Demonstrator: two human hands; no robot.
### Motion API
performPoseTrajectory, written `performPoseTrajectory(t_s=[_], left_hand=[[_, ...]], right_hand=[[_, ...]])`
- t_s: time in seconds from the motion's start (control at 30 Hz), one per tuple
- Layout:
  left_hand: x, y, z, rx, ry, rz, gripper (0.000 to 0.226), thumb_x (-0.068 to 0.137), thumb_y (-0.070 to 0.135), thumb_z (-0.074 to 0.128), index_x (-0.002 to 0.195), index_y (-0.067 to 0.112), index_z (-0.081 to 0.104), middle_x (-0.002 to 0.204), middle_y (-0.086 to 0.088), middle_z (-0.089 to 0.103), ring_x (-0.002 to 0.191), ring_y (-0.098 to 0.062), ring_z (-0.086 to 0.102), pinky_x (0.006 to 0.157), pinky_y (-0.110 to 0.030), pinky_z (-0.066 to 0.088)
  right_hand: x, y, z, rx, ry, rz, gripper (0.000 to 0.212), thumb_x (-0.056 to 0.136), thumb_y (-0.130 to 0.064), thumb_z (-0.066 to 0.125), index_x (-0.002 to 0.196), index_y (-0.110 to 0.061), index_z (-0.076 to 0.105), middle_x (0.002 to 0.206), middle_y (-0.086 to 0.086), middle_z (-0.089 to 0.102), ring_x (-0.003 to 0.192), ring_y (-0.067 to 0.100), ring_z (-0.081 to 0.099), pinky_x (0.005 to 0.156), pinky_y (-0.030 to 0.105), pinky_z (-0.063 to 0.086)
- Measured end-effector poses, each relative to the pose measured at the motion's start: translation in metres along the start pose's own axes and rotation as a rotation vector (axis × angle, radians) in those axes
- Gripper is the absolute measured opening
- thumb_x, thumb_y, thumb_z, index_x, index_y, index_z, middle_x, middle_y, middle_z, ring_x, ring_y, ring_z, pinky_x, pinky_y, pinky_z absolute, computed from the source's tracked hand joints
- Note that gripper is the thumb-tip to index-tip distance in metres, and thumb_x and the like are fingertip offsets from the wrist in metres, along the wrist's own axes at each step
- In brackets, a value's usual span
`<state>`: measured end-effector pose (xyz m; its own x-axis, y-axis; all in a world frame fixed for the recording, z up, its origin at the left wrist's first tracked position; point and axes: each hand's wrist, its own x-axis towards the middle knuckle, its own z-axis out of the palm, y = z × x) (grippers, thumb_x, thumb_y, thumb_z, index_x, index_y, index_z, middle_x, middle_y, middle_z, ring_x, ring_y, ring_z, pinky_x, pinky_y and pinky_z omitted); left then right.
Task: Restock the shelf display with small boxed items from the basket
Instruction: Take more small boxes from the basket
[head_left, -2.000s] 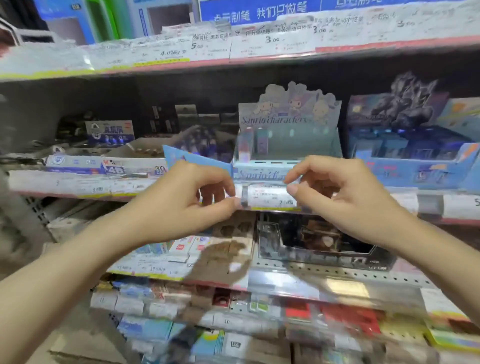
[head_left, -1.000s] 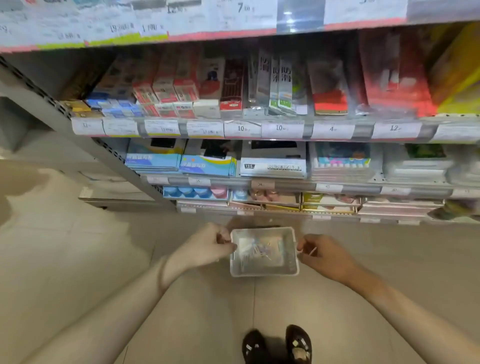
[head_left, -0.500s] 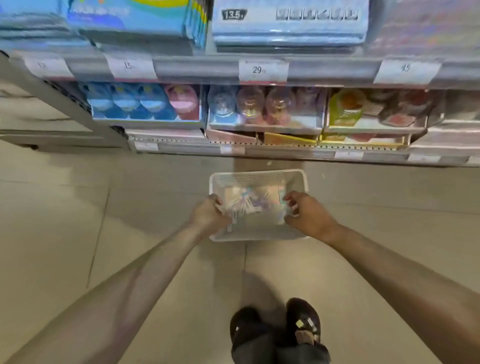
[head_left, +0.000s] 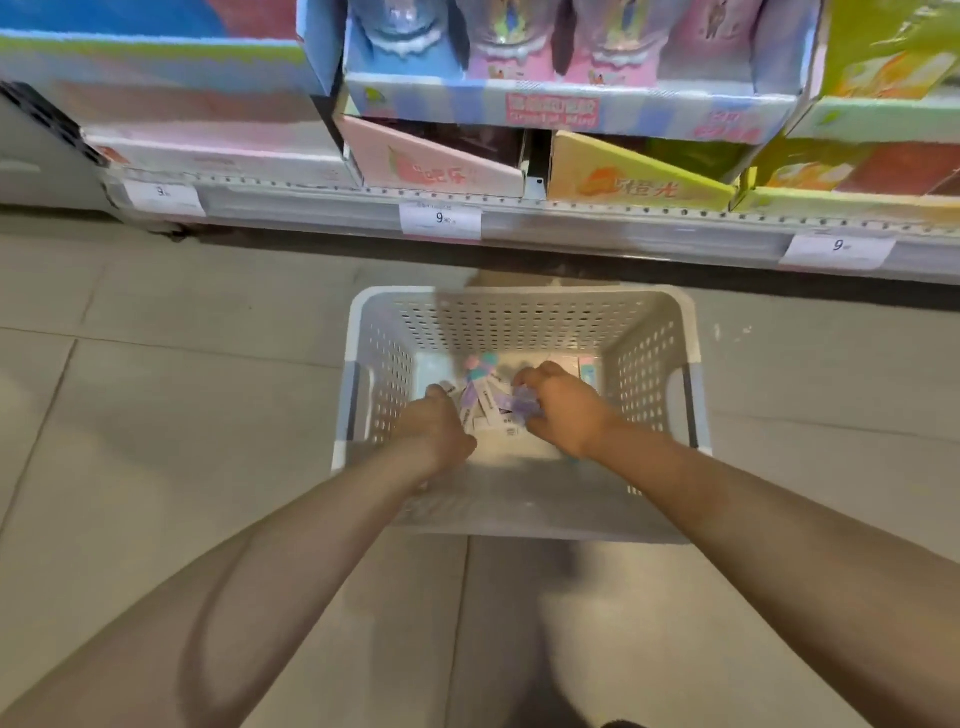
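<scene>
White perforated plastic fills my view: the basket (head_left: 519, 322) sits on the tiled floor (head_left: 156, 415) just in front of the bottom shelf (head_left: 571, 223). I have both hands down inside it. My left hand (head_left: 434, 426) rests against the heap of small boxed items (head_left: 485, 402), fingers hidden, so I cannot tell its grip. My right hand (head_left: 563, 410) curls around a purple-printed packet (head_left: 522, 405) from the same heap. I judge the restocking unfinished: several boxes remain in the basket, and the display they belong on is not in view.
</scene>
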<state>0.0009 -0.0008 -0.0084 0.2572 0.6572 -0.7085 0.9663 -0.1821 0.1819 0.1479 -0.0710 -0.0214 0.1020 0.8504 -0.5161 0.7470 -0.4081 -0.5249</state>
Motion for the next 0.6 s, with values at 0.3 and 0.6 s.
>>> performPoseTrajectory(t_s=[0.3, 0.6], left_hand=[[0.049, -0.009, 0.041, 0.078, 0.001, -0.021, 0.065, 0.083, 0.038, 0.06, 0.132, 0.006, 0.03, 0.13, -0.017, 0.047, 0.124, -0.032, 0.045, 0.096, -0.037, 0.042], [0.05, -0.007, 0.035, 0.145, -0.073, 0.0, 0.074, 0.08, 0.031, 0.062, 0.138, 0.006, 0.024, 0.134, -0.02, 0.037, 0.12, -0.037, 0.049, 0.095, -0.038, 0.043]], right_hand=[[0.042, -0.004, 0.037, -0.416, -0.038, -0.243, 0.055, 0.085, -0.029, 0.058, 0.136, -0.02, 0.039, 0.153, 0.01, 0.019, 0.134, 0.032, 0.03, 0.104, 0.042, 0.033], [0.037, 0.003, 0.025, -0.422, 0.053, -0.115, 0.033, 0.085, -0.011, 0.056, 0.116, -0.002, 0.049, 0.121, 0.017, 0.048, 0.099, 0.036, 0.058, 0.069, 0.036, 0.042]])
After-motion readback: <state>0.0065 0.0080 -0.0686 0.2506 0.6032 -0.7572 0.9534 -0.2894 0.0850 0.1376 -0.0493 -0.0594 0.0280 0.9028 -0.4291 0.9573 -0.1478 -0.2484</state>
